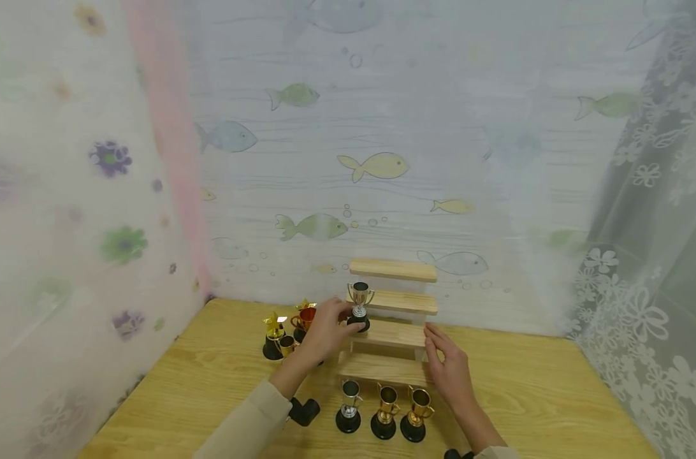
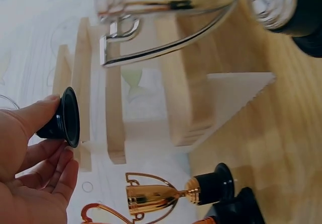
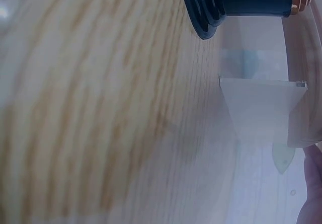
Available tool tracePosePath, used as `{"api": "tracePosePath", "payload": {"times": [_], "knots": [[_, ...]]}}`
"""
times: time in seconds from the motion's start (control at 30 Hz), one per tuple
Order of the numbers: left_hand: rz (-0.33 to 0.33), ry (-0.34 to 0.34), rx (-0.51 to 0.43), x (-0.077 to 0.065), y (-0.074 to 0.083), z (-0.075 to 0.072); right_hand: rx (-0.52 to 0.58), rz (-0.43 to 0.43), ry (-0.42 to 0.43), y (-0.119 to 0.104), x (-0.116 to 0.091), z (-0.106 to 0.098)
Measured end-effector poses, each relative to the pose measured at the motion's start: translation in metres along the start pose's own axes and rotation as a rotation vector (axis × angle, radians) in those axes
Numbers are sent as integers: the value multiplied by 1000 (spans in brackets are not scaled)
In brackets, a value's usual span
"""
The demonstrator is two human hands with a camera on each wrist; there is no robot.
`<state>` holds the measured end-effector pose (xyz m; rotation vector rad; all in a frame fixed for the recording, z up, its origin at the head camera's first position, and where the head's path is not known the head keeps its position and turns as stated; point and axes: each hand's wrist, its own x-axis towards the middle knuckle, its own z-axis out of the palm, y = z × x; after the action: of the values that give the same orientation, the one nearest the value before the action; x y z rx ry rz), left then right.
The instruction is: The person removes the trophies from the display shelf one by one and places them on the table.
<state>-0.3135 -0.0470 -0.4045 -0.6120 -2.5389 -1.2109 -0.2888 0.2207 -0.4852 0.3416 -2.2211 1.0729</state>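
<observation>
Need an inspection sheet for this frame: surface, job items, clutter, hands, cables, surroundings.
Surface: wooden table, light grain.
Job's things: silver trophy upright on the third step of the wooden stepped stand; its black base is held.
Clutter: three trophies in a row before the stand, one silver and two gold; a cluster of trophies to the left.
Hands: left hand grips the silver trophy's base; right hand open, fingers at the stand's right side.
Cables: nothing seen.
Surroundings: fish-print backdrop; lace curtain on the right.
</observation>
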Motion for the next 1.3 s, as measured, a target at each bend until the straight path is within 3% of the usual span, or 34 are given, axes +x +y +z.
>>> {"api": "tracePosePath", "payload": {"times": [0.67,1.3], "knots": [[8,50,29,-42,-21,-5,3,7,2,-2,0,-1],[-13,19,76,-82,-37,-21,35,-3,-4,0,1,-1]]}}
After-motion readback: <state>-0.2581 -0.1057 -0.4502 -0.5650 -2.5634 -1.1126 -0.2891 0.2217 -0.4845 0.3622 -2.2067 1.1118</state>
